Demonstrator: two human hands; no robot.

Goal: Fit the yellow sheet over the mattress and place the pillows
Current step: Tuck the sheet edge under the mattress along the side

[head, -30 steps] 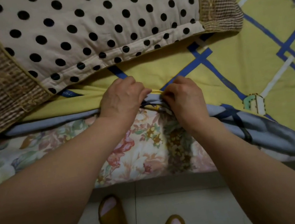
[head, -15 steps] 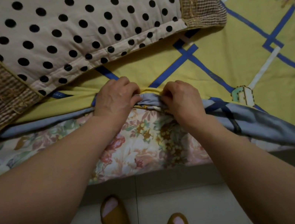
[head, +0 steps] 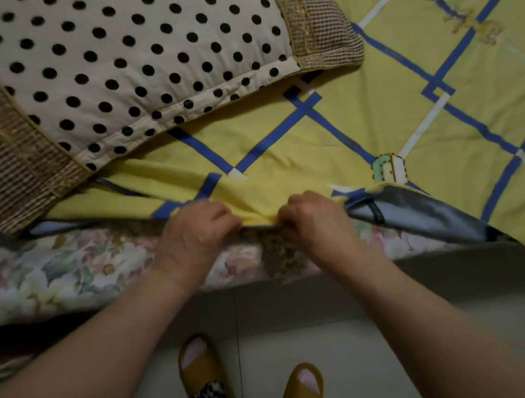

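1. Since the earlier frames, both hands have carried the yellow edge down toward the side of the bed: the grey-blue underside that was bunched between them is now covered there by yellow cloth, and more of the sheet's blue lattice shows below the pillow.
2. The left hand (head: 196, 236) is curled shut, fingers pinching the hem of the yellow sheet (head: 360, 106) at the mattress edge.
3. The right hand (head: 315, 219) sits just beside it, likewise closed on the same hem, with a short span of yellow fabric taut between the two.
4. The sheet lies spread over the top of the bed, beyond and to the right of the hands; its hem meets the floral mattress (head: 58, 271) directly under the knuckles.
5. To the right of the right hand, a flap of the sheet is folded back, showing its grey-blue underside (head: 430, 215), and a yellow corner hangs past the mattress side.
6. A polka-dot pillow (head: 126, 55) with checked brown borders rests on the sheet, beyond the left hand and apart from it.
7. Below the forearms, two feet in mustard slippers (head: 200, 365) stand on the tiled floor (head: 350, 358), near the bed.
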